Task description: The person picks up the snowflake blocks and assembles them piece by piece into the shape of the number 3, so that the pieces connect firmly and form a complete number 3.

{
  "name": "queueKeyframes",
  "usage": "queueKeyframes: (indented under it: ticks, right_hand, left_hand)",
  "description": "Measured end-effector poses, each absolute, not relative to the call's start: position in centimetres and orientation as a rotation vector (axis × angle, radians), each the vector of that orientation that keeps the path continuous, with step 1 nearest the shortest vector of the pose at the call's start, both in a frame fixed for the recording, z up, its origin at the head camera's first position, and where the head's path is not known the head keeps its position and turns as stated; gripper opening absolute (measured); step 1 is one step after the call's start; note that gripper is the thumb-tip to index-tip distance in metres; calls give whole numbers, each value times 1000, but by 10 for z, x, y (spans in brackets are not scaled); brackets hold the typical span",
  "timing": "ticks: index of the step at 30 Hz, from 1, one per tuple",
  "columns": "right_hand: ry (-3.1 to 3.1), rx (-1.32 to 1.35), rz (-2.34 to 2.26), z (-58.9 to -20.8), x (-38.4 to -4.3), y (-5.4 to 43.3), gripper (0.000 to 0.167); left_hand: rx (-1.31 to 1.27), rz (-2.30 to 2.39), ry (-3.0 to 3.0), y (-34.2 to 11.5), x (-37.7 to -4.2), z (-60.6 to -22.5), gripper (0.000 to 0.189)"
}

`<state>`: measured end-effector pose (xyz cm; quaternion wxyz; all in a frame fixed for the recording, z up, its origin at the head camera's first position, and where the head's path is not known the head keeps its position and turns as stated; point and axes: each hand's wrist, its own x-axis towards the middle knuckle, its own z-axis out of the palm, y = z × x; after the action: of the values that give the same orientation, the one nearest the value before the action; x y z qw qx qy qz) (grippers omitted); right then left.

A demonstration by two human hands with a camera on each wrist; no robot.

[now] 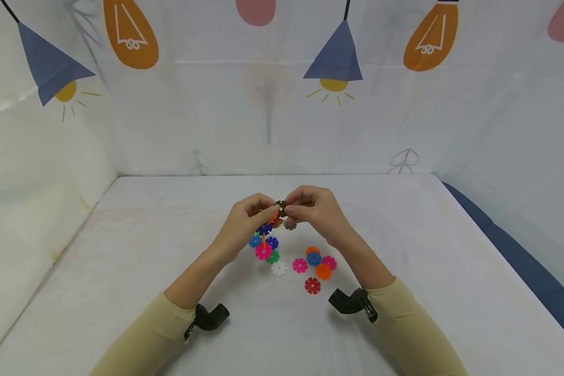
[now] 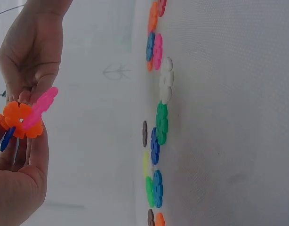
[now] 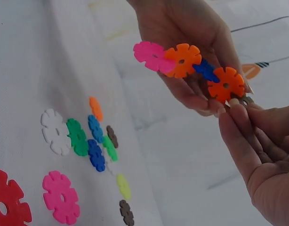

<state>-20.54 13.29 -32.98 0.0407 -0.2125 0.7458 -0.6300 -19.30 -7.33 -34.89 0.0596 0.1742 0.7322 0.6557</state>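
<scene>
Above the table both hands meet around a short chain of slotted, flower-shaped plastic discs. My left hand (image 1: pixel 249 222) holds the chain, whose pink disc (image 3: pixel 150 56), orange disc (image 3: pixel 184 60), blue disc (image 3: pixel 207 71) and second orange disc (image 3: pixel 225 85) show in the right wrist view. My right hand (image 1: pixel 317 211) pinches a dark brown disc (image 1: pixel 281 209) between thumb and fingers, right at the chain's end. In the right wrist view, fingertips mostly hide this brown disc. Seen from the left wrist, the pink disc (image 2: pixel 41 108) sticks out at an angle from the orange one.
Loose discs lie flat below the hands: a white disc (image 1: pixel 279 268), a green disc (image 3: pixel 77 137) and several others on the left. To the right are a red disc (image 1: pixel 312 285), a pink disc (image 1: pixel 300 265) and an overlapping group. White printed cloth (image 1: pixel 192 115) hangs behind the table (image 1: pixel 136 235).
</scene>
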Motion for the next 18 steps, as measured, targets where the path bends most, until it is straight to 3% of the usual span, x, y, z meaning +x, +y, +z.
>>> queueKeyframes:
  ticks: [10, 18]
  right_hand:
    - [2327, -637, -1762, -326, -203, 130, 14]
    - [2551, -637, -1148, -319, -201, 139, 16]
  left_hand:
    - [534, 2010, 2235, -76, -194, -349, 22]
    - [480, 2006, 2272, -78, -197, -350, 22]
